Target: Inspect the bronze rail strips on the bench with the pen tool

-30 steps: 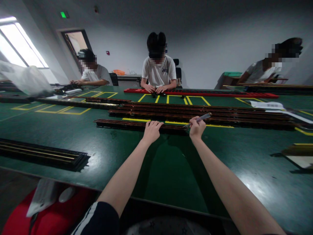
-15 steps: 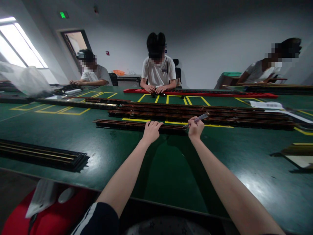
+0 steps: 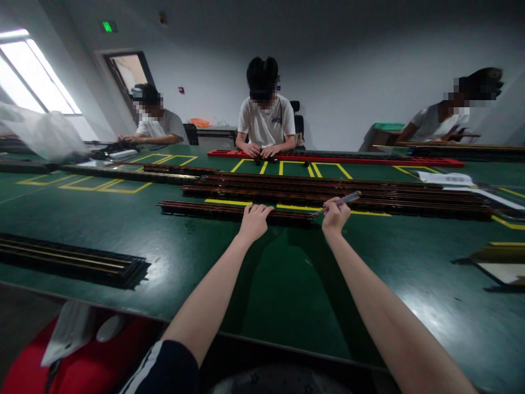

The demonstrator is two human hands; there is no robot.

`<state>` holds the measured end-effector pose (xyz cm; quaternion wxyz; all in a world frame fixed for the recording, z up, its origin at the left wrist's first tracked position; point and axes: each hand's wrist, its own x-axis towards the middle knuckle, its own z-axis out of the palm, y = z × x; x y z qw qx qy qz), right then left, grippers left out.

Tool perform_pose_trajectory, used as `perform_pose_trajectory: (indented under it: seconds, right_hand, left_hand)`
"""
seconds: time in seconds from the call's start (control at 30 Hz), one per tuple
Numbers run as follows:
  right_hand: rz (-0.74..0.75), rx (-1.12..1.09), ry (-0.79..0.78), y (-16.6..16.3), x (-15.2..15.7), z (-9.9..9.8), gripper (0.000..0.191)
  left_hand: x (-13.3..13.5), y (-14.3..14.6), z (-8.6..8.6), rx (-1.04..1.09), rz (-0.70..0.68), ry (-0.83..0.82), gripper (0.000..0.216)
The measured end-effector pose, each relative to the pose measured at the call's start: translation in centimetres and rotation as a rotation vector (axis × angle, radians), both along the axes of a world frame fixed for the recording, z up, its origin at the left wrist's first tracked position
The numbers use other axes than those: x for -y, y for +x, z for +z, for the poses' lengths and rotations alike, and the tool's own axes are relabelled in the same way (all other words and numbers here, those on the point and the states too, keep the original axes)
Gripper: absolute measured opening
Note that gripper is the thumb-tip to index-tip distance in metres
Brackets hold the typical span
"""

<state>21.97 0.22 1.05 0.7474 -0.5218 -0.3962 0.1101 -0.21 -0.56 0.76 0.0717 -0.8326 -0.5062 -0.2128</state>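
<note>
My left hand (image 3: 254, 220) rests on the nearest long dark strip (image 3: 205, 209), which lies across the green table (image 3: 287, 279); its fingers are curled over the strip's near edge. My right hand (image 3: 335, 216) is closed in a pinch on a thin clear pen-like tool (image 3: 342, 201). The tool's tip points down-left at the right end of the same strip. More long dark strips (image 3: 336, 189) lie in rows just behind.
A dark tray of strips (image 3: 69, 261) sits at the near left edge. A red rail (image 3: 336, 159) lies in front of the person opposite; two other people sit at the back left and right. A red seat (image 3: 82, 361) is below left, papers (image 3: 447, 177) at right.
My right hand with the tool has shifted slightly to the right along the strip. My left hand has stayed in place.
</note>
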Motion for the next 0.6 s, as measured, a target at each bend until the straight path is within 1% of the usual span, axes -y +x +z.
perform_pose_trajectory:
  seconds: [0.23, 0.43, 0.53, 0.6]
  right_hand:
    - [-0.031, -0.038, -0.014, 0.4, 0.6, 0.4, 0.011]
    - [-0.233, -0.004, -0.046, 0.5, 1.5, 1.4, 0.011]
    - [-0.276, 0.05, -0.069, 0.4, 1.8, 1.9, 0.012]
    - [-0.295, 0.104, -0.096, 0.2, 1.8, 1.9, 0.014]
  left_hand:
    - [0.0, 0.0, 0.1, 0.011, -0.004, -0.019, 0.054]
    - [0.1, -0.3, 0.0, 0.061, -0.026, -0.018, 0.048]
    - [0.3, 0.1, 0.8, 0.13, -0.047, 0.027, 0.042]
    - [0.9, 1.0, 2.2, 0.229, -0.072, 0.085, 0.035]
